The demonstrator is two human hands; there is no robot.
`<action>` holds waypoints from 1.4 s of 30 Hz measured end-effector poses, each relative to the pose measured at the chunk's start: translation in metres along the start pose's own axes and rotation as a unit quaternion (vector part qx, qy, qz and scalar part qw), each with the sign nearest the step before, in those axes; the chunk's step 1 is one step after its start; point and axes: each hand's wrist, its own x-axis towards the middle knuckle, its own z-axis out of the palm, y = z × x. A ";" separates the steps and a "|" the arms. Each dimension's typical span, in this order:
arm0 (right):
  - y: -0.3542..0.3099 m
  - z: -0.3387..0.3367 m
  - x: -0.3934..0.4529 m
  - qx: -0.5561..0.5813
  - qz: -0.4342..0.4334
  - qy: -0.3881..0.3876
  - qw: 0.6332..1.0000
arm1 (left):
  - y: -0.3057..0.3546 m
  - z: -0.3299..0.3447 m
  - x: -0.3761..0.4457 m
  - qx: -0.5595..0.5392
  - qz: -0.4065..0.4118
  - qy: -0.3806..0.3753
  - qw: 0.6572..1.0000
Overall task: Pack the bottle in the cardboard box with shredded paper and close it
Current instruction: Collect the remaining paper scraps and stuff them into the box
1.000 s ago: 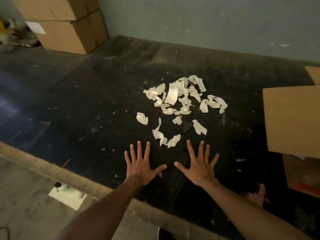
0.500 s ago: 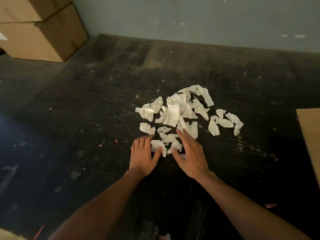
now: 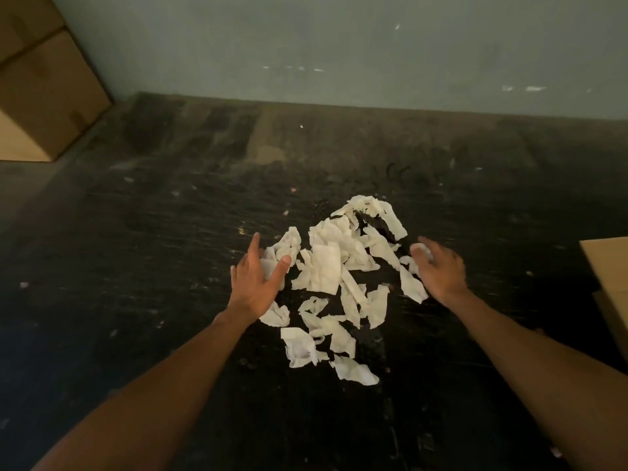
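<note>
A loose pile of white shredded paper (image 3: 326, 266) lies on the dark, scuffed table (image 3: 136, 266). My left hand (image 3: 255, 283) rests with straight fingers against the pile's left side, thumb on a scrap. At the pile's right side my right hand (image 3: 441, 270) is cupped and blurred, its bent fingers against a few scraps. Only a corner of the cardboard box (image 3: 608, 266) shows, at the right edge. No bottle is in view.
Two stacked brown cartons (image 3: 44, 96) stand at the back left against a grey-green wall (image 3: 339, 45). Small specks of debris dot the table.
Both hands moved forward from the table's near side and spread apart to either side of the paper pile. The view shifted left, so less of the cardboard box shows.
</note>
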 end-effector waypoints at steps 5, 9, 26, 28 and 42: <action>-0.034 0.030 -0.068 0.179 -0.101 -0.026 0.978 | 0.007 0.003 -0.016 -0.004 0.028 -0.096 0.995; -0.052 0.031 -0.074 0.260 -0.171 0.057 0.949 | 0.002 -0.004 -0.013 0.020 0.050 -0.105 0.993; -0.165 0.051 0.106 -0.209 -0.097 -0.255 0.939 | -0.007 0.020 0.029 0.277 0.061 -0.007 0.959; -0.168 0.057 0.093 -0.235 -0.137 -0.236 0.933 | -0.007 0.020 0.029 0.286 0.065 -0.005 0.956; -0.145 -0.009 -0.067 -0.051 -0.231 -0.354 0.905 | 0.000 -0.012 0.015 0.049 0.034 -0.090 0.994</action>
